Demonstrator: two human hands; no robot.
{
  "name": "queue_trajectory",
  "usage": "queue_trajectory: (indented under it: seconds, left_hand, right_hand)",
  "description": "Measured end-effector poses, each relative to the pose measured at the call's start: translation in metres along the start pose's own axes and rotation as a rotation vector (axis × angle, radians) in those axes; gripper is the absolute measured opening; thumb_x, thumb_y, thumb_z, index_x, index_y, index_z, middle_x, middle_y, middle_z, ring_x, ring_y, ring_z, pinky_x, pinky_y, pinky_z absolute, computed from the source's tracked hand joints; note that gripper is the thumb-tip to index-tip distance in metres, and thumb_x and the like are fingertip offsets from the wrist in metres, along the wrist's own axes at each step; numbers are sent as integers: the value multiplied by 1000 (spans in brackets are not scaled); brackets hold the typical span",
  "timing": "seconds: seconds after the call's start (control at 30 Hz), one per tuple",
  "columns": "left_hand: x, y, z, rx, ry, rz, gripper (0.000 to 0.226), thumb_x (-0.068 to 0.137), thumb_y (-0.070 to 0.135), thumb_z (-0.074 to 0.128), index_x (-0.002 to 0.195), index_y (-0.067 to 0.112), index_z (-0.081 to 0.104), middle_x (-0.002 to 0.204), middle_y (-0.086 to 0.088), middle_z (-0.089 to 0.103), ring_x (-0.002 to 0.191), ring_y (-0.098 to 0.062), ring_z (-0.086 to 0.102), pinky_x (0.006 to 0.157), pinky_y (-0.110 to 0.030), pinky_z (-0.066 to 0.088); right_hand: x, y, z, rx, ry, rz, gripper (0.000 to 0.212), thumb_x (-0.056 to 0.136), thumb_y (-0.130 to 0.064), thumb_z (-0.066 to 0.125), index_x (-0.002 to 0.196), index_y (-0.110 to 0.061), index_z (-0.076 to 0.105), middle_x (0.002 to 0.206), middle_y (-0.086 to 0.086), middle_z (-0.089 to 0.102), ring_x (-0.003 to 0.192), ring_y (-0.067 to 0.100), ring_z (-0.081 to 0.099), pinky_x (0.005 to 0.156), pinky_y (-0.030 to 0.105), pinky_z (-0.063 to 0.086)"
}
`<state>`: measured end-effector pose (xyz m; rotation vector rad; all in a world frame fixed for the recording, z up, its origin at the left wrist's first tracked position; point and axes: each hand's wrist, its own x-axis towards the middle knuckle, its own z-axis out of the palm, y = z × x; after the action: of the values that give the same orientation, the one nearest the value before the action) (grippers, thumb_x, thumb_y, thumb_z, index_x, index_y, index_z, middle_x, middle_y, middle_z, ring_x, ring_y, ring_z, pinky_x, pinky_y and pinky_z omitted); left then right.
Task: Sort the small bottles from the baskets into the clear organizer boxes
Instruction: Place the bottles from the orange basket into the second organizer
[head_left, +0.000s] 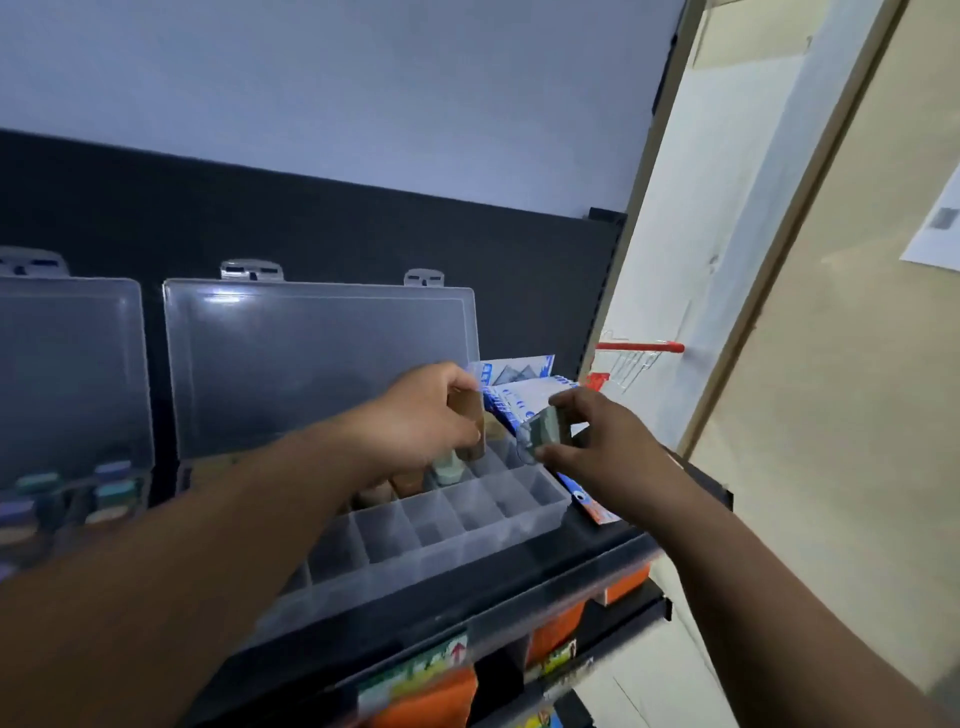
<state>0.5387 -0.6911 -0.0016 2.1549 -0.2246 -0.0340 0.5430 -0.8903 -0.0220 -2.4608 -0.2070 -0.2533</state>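
Two open boxes, left box (72, 364) and right box (519, 525), hold several blurred bottles (447, 467) each. Left hand (421, 415) grips a brown bottle (470, 421); right hand (608, 447) pinches a grey bottle (543, 428).

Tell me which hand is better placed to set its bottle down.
Probably left: the left hand holds a brown bottle upright over the organizer box; the right hand holds a grey bottle tilted beside it.

Organizer box (467, 525): clear, greyish dividers. In its back row: brown bottles (408, 483), pale-green bottle (448, 467). Over that row: tan bottle (470, 415). Over box's rt end: grey-green bottle (545, 428). Rt of box: blue & white packets (524, 387), red hook (639, 347). Below box: orange packs (431, 701). Left of box: teal & purple caps (117, 491). Behind box: black panel (311, 218).
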Motion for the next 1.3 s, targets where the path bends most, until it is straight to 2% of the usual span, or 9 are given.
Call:
queue_trajectory:
  seconds: [0.07,0.1,0.17,0.3,0.4,0.73,0.97,1.1,1.3]
  left_hand:
    - [13,2,16,61,60,-24,35,78,7,72,99,28,53,94,8,60,83,-10,59,67,-20,50]
    - [19,2,23,100,79,-34,37,75,8,74,97,29,53,95,5,61,88,-14,60,76,-27,53]
    - [27,5,33,179,107,-76,37,72,11,75,100,26,55,104,0,61,97,-20,60,89,-35,51]
    - [35,5,48,254,148,-123,36,76,15,75,110,19,62,110,0,62,102,-19,58,93,-37,49]
    - [39,0,57,305,181,-152,37,79,20,73,113,21,60,113,3,59,103,-16,56,93,-36,48]
    - [51,-12,74,404,165,-234,40,80,22,72,118,24,60,115,4,56,104,-15,54,91,-35,48]
    - [54,-19,80,507,141,-230,35,77,27,70,110,33,59,111,6,55,105,-19,48,89,-43,48]
    - [54,-19,81,511,164,-218,26,77,28,68,101,35,60,104,9,56,100,-17,49,86,-42,49]
    - [50,-19,77,543,175,-250,38,79,29,69,116,32,59,114,4,55,109,-19,48,94,-41,45]
  right_hand:
    - [19,16,-4,-18,-63,-69,51,80,-25,76,126,-25,54,119,-5,61,95,15,63,88,34,52]
    - [28,23,-4,-10,-84,-100,50,79,-24,76,125,-24,55,116,-4,62,93,16,64,89,37,52]
    - [44,34,-4,20,-130,-140,50,78,-23,77,123,-24,57,111,-5,63,90,15,65,87,39,54]
    - [69,47,1,8,-225,-225,44,77,-27,77,118,-28,59,104,-10,62,87,9,62,78,31,54]
    - [84,53,10,-15,-298,-295,40,77,-30,77,114,-30,61,102,-11,63,88,8,60,75,23,47]
    - [100,68,29,-111,-440,-330,55,77,-33,77,127,-26,55,119,-4,59,98,9,53,82,22,39]
    - [106,70,33,-118,-473,-358,43,73,-37,80,110,-27,59,97,-9,57,81,3,54,66,18,39]
    - [109,73,34,-133,-474,-369,48,72,-39,80,113,-27,58,89,-12,50,74,1,49,58,15,32]
    - [107,66,27,-174,-462,-383,52,76,-42,75,121,-26,55,106,-5,52,91,11,53,75,24,39]
